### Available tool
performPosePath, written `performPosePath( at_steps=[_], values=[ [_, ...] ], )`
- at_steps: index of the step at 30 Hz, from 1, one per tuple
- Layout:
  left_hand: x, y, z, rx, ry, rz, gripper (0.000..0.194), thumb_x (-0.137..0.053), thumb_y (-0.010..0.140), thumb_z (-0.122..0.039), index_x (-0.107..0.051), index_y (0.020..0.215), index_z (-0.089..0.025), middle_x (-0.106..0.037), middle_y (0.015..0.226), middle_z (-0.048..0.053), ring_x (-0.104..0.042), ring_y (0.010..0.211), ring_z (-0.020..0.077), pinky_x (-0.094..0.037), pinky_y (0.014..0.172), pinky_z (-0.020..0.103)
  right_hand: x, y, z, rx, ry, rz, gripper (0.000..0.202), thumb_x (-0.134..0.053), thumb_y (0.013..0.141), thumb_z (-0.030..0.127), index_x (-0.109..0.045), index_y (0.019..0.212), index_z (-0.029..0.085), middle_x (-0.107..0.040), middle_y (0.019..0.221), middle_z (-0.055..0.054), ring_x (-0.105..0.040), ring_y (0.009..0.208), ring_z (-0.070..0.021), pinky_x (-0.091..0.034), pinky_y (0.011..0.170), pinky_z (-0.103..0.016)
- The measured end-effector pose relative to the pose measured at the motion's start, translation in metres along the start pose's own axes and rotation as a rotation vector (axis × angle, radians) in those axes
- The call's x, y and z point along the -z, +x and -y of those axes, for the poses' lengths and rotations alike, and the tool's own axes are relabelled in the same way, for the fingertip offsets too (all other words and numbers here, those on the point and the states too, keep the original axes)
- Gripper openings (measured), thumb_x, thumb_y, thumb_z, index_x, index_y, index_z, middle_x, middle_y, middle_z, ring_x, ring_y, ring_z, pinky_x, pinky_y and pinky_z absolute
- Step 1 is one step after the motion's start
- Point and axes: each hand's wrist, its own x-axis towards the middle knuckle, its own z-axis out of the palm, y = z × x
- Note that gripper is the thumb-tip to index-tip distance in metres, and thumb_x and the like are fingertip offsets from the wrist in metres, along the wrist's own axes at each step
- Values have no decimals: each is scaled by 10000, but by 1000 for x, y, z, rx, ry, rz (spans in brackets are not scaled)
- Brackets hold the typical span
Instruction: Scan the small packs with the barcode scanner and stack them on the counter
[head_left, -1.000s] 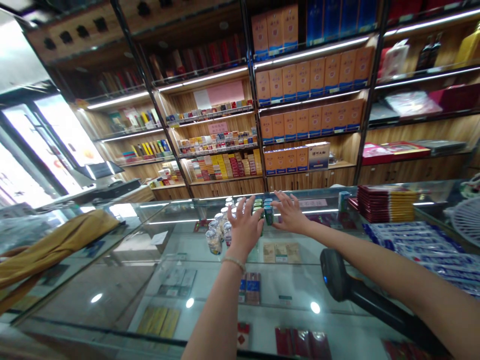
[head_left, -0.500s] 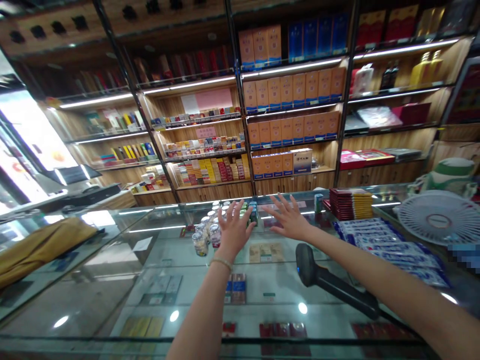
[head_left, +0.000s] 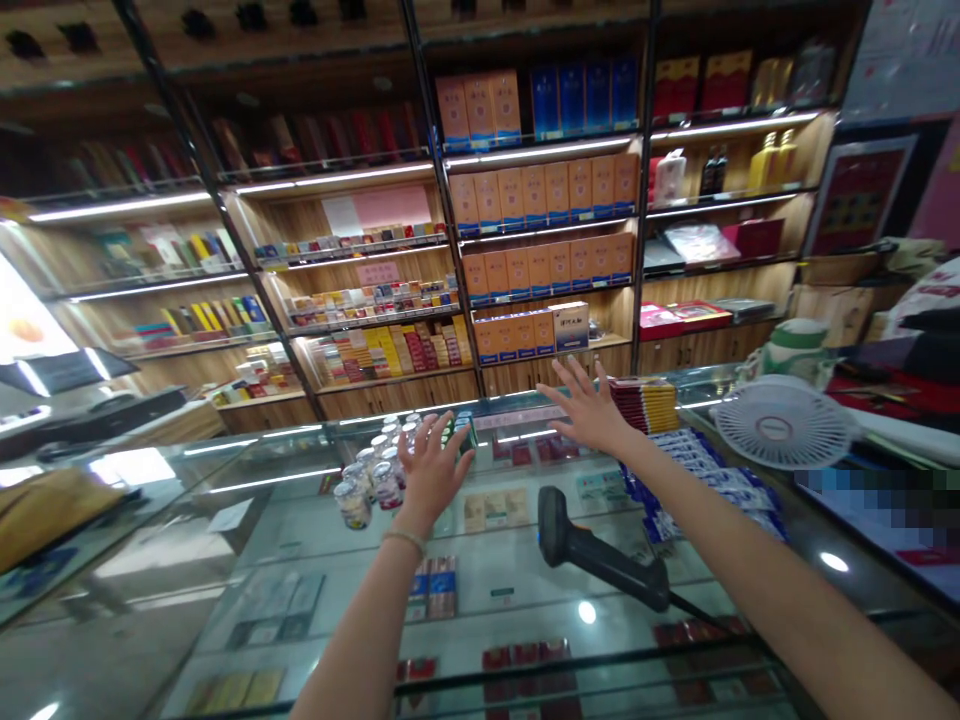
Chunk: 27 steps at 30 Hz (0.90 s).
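Observation:
Fingers spread, my left hand (head_left: 435,465) is stretched out over the glass counter (head_left: 517,560), nearest to a cluster of small lidded jars (head_left: 386,480). It hides part of that cluster; whether it touches any of them I cannot tell. My right hand (head_left: 589,410) is also spread and holds nothing. It reaches forward near a stack of red and yellow packets (head_left: 651,405). Between my forearms a black handheld barcode scanner (head_left: 600,565) lies on the glass, its cable running off to the right under my right forearm.
Blue-and-white packets (head_left: 694,480) lie right of the scanner, partly behind my right forearm. A white round fan (head_left: 784,425) and a green-and-white jug (head_left: 799,350) stand at the right. Shelves of orange boxes (head_left: 536,200) line the wall. Brown cloth (head_left: 56,495) lies at the left.
The view has turned to the right, so the counter things sit further left. My right hand is now nearer the red and yellow packets. Both hands stay spread.

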Motion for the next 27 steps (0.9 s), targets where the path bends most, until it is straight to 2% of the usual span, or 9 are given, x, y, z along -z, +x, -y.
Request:
performPosePath(
  at_steps=[6, 11, 17, 21, 24, 27],
  values=[
    [-2, 11, -4, -30, 29, -2, 332, -570, 954, -408, -683, 1260, -349, -580, 1466, 86, -458, 1391, 319, -66, 1220, 607, 11, 6, -39, -101, -20, -37, 691, -698, 855, 518, -497, 1484, 314, -206, 1694, -114, -139, 1543, -413, 13, 1196, -705],
    [-12, 40, -25, -88, -9, 6, 345, -585, 946, -410, -672, 1273, -345, -563, 1485, 82, -449, 1398, 322, -85, 1216, 609, 11, 8, -65, -194, -29, -38, 666, -711, 839, 476, -528, 1456, 303, -238, 1678, -139, -148, 1532, -432, -21, 1168, -753],
    [-52, 85, -75, -41, -119, 2, 392, -619, 927, -417, -642, 1312, -350, -538, 1498, 99, -429, 1409, 317, -154, 1195, 618, 0, 5, -80, -216, -76, -42, 638, -765, 801, 446, -586, 1394, 292, -276, 1660, -159, -162, 1532, -431, -96, 1148, -776],
    [-78, 105, -106, -62, -173, 64, 451, -656, 899, -428, -611, 1344, -375, -503, 1527, 78, -406, 1420, 311, -167, 1198, 616, -6, 1, -83, -253, -142, 40, 677, -804, 768, 443, -585, 1395, 310, -247, 1676, -144, -166, 1538, -418, -104, 1154, -767],
    [-95, 115, -122, -76, -190, 86, 462, -635, 910, -443, -589, 1367, -384, -481, 1545, 71, -381, 1436, 302, -170, 1203, 612, -10, -1, -83, -271, -171, 96, 680, -815, 758, 438, -591, 1390, 324, -249, 1681, -118, -147, 1548, -402, -71, 1178, -738],
    [-110, 122, -132, -83, -213, 97, 463, -643, 904, -447, -592, 1361, -391, -479, 1547, 63, -375, 1441, 300, -172, 1206, 614, -14, -3, -81, -273, -183, 101, 656, -820, 753, 430, -614, 1365, 320, -250, 1683, -102, -125, 1556, -393, -39, 1194, -720]
  ],
)
